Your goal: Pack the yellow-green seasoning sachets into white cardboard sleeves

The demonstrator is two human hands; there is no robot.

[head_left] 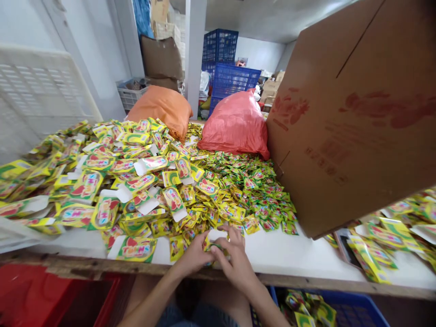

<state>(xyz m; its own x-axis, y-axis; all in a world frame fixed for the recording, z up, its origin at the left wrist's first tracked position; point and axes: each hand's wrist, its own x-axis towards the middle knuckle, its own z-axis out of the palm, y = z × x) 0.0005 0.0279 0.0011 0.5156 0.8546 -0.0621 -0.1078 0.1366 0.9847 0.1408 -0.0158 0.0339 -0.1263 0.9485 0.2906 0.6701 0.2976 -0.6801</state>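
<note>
While a white tabletop (272,250) is being covered by sachets (254,188), a carton (215,235) is being grasped

Blue crates (234,79) are being partly hidden by a red sack (235,120). Near the front edge (306,282), the carton is being pinched between the left hand (196,252) and right hand (236,256), both curled nearly closed.

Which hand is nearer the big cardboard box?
Right. The right hand is left of the cardboard box, not touching it; the left hand is farther left.
</note>
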